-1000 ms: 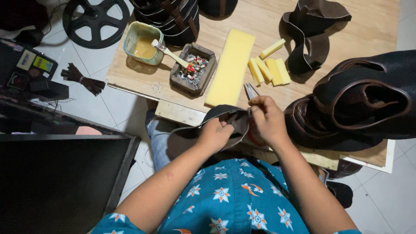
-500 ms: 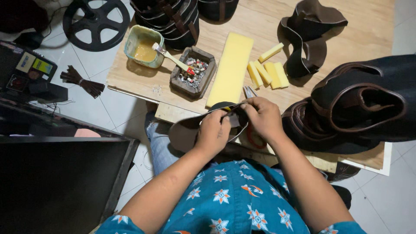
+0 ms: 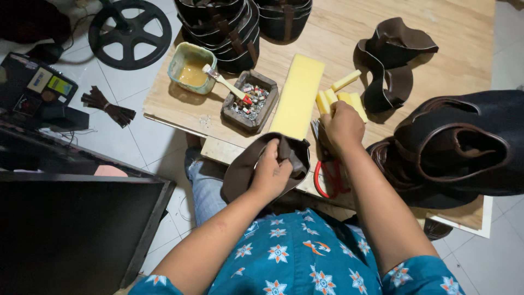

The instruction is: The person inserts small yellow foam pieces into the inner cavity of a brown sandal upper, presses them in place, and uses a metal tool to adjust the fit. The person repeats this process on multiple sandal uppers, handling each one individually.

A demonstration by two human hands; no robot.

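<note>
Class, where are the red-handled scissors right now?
Head view: the red-handled scissors lie at the board's near edge, just under the right hand, right of the brown leather piece.

we see free board (image 3: 436, 33) at the far right; the foam sheet (image 3: 299, 95), small tray (image 3: 250, 101) and glue cup (image 3: 190, 68) block the left.

Tabletop (image 3: 436, 49) is showing pale raw wood, matt. Brown strap (image 3: 245, 169) is looking like smooth leather, slight sheen. Yellow block (image 3: 299, 95) is looking spongy foam. Scissor handles (image 3: 327, 183) are showing glossy red plastic.
</note>
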